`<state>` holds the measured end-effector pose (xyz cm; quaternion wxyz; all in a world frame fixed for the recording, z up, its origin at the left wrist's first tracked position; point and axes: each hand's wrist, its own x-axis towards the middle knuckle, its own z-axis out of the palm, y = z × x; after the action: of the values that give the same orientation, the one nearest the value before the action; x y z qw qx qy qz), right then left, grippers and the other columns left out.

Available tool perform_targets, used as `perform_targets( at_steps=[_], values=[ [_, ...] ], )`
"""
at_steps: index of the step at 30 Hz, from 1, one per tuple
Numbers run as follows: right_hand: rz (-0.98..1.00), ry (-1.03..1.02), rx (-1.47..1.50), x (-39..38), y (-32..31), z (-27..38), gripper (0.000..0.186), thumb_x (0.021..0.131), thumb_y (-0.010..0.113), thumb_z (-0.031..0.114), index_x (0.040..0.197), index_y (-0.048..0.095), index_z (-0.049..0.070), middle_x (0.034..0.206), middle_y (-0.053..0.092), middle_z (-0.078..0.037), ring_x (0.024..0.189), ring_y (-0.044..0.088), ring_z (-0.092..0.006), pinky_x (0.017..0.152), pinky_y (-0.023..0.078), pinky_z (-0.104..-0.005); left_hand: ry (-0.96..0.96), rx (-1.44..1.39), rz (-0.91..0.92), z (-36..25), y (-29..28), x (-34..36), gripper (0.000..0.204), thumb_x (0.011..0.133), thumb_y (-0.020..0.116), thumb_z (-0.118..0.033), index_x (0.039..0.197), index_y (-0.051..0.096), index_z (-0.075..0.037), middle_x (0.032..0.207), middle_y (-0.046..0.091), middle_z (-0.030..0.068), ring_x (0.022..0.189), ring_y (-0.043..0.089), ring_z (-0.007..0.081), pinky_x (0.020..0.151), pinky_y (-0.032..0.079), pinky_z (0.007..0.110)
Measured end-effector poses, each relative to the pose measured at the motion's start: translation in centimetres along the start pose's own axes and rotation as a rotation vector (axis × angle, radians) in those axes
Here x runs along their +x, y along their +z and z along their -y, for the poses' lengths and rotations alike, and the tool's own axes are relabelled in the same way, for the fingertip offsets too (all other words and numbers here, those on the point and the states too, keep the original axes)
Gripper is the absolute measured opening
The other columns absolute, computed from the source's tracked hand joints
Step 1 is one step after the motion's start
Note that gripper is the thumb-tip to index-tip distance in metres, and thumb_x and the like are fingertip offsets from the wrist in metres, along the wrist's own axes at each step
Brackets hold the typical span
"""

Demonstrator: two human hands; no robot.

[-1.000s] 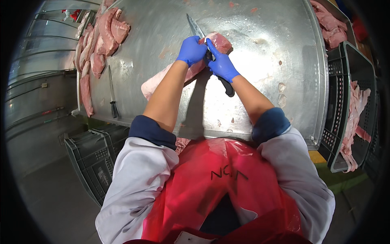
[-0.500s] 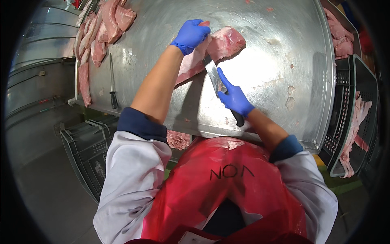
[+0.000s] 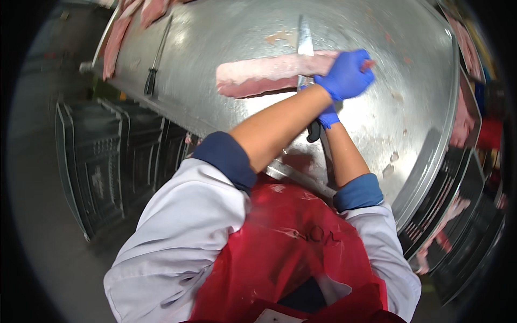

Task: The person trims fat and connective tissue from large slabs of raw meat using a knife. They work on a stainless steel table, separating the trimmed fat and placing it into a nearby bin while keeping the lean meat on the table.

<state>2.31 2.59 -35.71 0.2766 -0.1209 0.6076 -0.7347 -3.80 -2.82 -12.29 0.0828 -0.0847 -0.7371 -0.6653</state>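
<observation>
With your left hand clamped on the meat strip at upper centre, draw the knife gripped in your right hand away from those fingers.

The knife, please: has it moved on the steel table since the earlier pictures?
Yes. The knife now points straight away from the person across the strip of meat, farther from the table's near edge than before.

The table is bare metal, brushed and glossy, smeared wet; the knife blade is bright polished steel, its handle matt black; the meat strip looks moist, pink and pale-fatted; both hands wear thin blue rubbery gloves, left hand, right hand; the apron is shiny red plastic; the crates are dark matt plastic.
</observation>
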Motion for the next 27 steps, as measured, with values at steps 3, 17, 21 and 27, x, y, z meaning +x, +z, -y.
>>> perform_targets(
  at_steps=[3, 17, 21, 27],
  values=[
    [-0.008, 0.009, 0.183, -3.0, 0.7, -2.9, 0.053, 0.105, 0.054, 0.024, 0.152, 0.035, 0.008, 0.128, 0.06, -0.01, 0.11, 0.058, -0.0191, 0.097, 0.049, -0.0375, 0.028, -0.003, -0.281, 0.2, 0.6, -0.7, 0.017, 0.084, 0.065, -0.011, 0.081, 0.053, 0.001, 0.065, 0.058, 0.0105, 0.064, 0.058, 0.014, 0.061, 0.05, 0.033],
    [-0.15, 0.296, -0.346, -5.1, 15.3, 13.7, 0.075, 0.095, 0.062, 0.011, 0.161, 0.026, 0.013, 0.073, 0.06, -0.005, 0.053, 0.055, -0.0105, 0.046, 0.046, -0.0308, 0.281, -0.086, -0.418, -7.6, -1.3, -2.9, 0.013, 0.078, 0.063, -0.004, 0.085, 0.054, 0.003, 0.077, 0.063, 0.0251, 0.073, 0.066, 0.0438, 0.062, 0.052, 0.044],
    [-0.132, 0.195, -0.439, -1.2, 17.1, 13.1, 0.055, 0.092, 0.059, 0.01, 0.144, 0.043, 0.001, 0.072, 0.065, -0.008, 0.052, 0.058, -0.0132, 0.048, 0.048, -0.03, 0.373, -0.135, -0.476, -8.9, -2.0, -2.1, 0.013, 0.078, 0.063, -0.004, 0.084, 0.053, 0.002, 0.075, 0.061, 0.025, 0.073, 0.065, 0.0445, 0.062, 0.051, 0.045],
    [-0.084, 0.205, -0.52, -1.4, 21.1, 14.5, 0.055, 0.093, 0.06, 0.014, 0.144, 0.044, 0.001, 0.074, 0.067, -0.01, 0.062, 0.065, -0.0169, 0.057, 0.054, -0.0345, 0.466, -0.204, -0.557, -12.2, -3.2, -3.1, 0.01, 0.078, 0.061, -0.002, 0.082, 0.053, 0.002, 0.072, 0.059, 0.0241, 0.069, 0.062, 0.0458, 0.058, 0.048, 0.048]
  ],
)
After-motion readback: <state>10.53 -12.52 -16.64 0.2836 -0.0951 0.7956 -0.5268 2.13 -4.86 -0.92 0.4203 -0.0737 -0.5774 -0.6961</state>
